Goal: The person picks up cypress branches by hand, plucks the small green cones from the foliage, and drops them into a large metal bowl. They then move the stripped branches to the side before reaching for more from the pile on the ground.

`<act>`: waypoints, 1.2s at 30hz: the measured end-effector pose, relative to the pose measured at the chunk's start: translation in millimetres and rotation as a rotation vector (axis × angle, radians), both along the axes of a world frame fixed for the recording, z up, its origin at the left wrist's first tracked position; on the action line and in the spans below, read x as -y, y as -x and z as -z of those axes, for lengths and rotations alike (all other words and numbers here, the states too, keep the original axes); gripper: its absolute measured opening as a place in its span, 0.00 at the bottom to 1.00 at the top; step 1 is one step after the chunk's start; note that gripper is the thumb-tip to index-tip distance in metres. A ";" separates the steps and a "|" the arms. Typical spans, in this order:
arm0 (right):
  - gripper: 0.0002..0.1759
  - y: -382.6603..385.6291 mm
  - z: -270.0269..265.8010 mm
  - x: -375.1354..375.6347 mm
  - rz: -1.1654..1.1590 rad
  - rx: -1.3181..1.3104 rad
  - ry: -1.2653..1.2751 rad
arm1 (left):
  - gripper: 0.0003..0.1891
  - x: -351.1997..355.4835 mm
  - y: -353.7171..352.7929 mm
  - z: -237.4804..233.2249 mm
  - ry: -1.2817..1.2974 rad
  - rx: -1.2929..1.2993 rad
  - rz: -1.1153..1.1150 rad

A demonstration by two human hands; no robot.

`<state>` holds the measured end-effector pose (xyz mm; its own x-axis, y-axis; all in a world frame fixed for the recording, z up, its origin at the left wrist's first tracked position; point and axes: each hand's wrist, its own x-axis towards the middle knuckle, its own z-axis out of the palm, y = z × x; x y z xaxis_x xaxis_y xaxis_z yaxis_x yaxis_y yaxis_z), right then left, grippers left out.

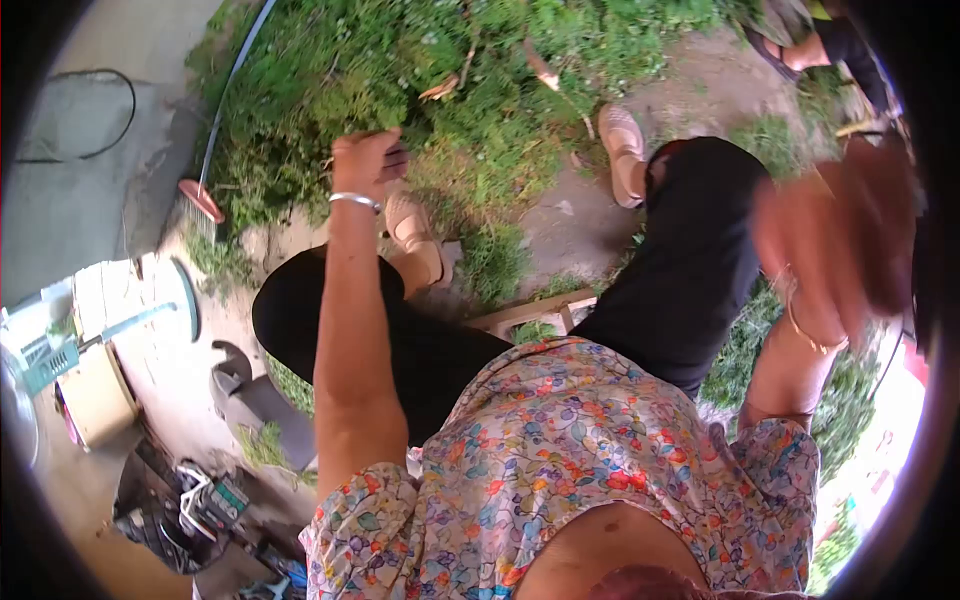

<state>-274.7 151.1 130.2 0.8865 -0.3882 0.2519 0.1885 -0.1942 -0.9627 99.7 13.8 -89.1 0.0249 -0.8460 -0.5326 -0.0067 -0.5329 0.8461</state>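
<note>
My left hand [368,160], with a silver bangle at the wrist, is raised over the heap of green leafy cuttings [330,100]. Its fingers are curled in, and whatever they may hold is hidden. On the right, my right hand [820,240] is lifted high near the camera, above a gold-coloured bangle. Motion smears its fingers, so their shape and any thing in them cannot be made out. A darker blurred shape overlaps it at the right edge. Bare woody stems [541,68] show among the cuttings in front of my feet.
My beige shoes [622,140] rest on bare soil, with a wooden frame [540,312] below my legs. A long-handled rake-like tool [203,202] leans at left. A motorbike or scooter [205,505] stands lower left. Another person's foot [772,52] shows upper right.
</note>
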 end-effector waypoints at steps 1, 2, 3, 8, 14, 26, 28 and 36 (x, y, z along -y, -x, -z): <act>0.23 -11.4 -4.5 -4.3 -0.059 0.122 0.024 | 0.15 2.8 -3.7 24.1 -0.055 -0.064 0.009; 0.23 -17.0 -5.6 -5.5 -0.129 0.228 0.015 | 0.15 3.1 -7.6 56.2 -0.071 -0.052 -0.010; 0.22 -20.3 -1.8 -4.5 -0.194 0.313 -0.012 | 0.10 1.2 -10.8 92.9 -0.051 0.021 -0.020; 0.20 -33.5 54.3 20.2 -0.435 0.572 -0.149 | 0.14 -33.5 6.2 147.8 -0.259 0.303 -0.105; 0.18 -41.1 141.5 64.3 -0.663 0.808 -0.263 | 0.10 -34.8 29.2 186.5 -0.524 0.196 0.088; 0.12 -16.9 218.4 96.6 -0.659 1.094 -0.469 | 0.17 8.9 58.9 232.2 0.200 1.137 0.446; 0.07 -13.8 132.9 82.8 0.198 0.789 -0.730 | 0.19 26.2 68.0 231.7 0.430 1.233 0.397; 0.10 -23.6 89.4 78.4 1.038 0.534 -1.121 | 0.16 13.7 111.9 301.7 0.163 1.089 0.801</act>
